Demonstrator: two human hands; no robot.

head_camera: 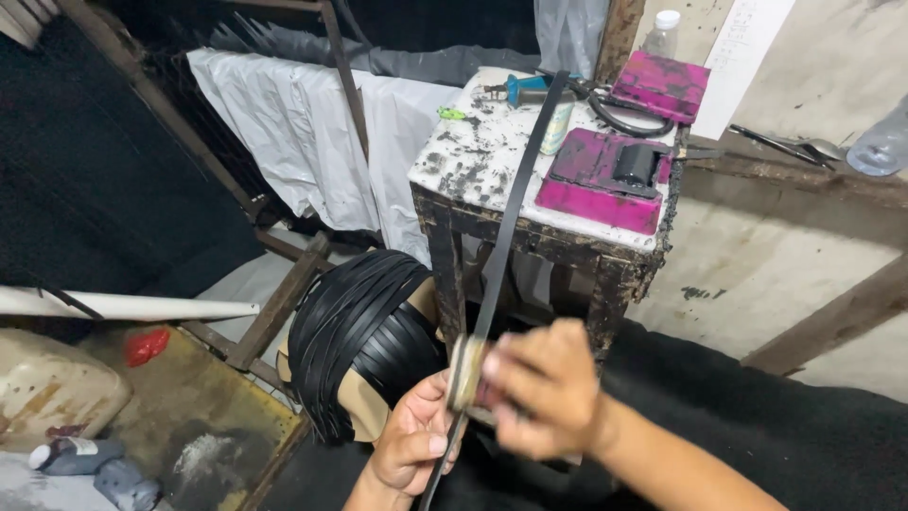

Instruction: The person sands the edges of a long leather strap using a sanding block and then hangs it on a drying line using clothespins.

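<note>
One strip in hand, a bundle waiting

Left hand (pixel 413 445) grips the black strip (pixel 506 227); right hand (pixel 544 383), blurred, pinches a small block (pixel 465 371) against it. Beyond, strip bundle (pixel 364 331) drapes untouched, probably left to do; farther, stained table (pixel 473 156)

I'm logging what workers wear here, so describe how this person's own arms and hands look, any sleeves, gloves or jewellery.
Both are bare. The left hand and the right hand wear no gloves, and no sleeve shows on either forearm up to the picture's edge. No ring, watch or bracelet is visible, though the right hand is motion-blurred, so small items there cannot be ruled out.
</note>
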